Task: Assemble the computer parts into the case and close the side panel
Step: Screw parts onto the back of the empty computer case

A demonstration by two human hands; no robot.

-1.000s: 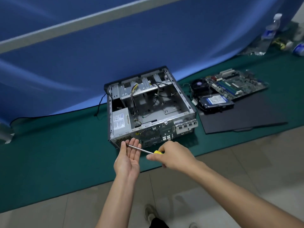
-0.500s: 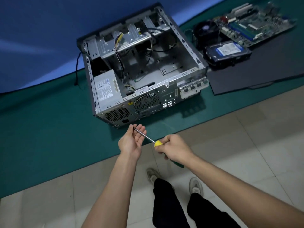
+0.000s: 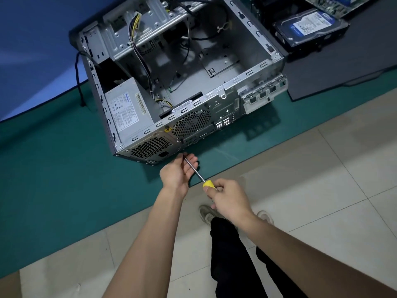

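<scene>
Head view shows my two hands in the middle of the frame, above the border between the green mat (image 3: 53, 168) and the tiled floor (image 3: 322, 190). My right hand (image 3: 229, 201) is clenched around the yellow handle of a screwdriver (image 3: 198, 176). Its metal shaft goes up and to the left, across the fingers of my left hand (image 3: 178, 173). The left hand is relaxed and half open, and the shaft rests on its fingers near the tip.

The computer case (image 3: 253, 76) lies on its side on the mat, in the upper middle of the frame, with the open side up. Its rear panel is toward me, just above my left hand. Inside, the power supply (image 3: 126, 110) sits in the lower left corner of the case, and cables hang from the drive cage.

In the upper right of the frame, a hard drive (image 3: 309, 26) lies on a black side panel (image 3: 343, 67), beside the case. Behind it, the edge of a motherboard (image 3: 330, 5) is visible at the top border.

At the bottom I see my black trousers and shoes.
</scene>
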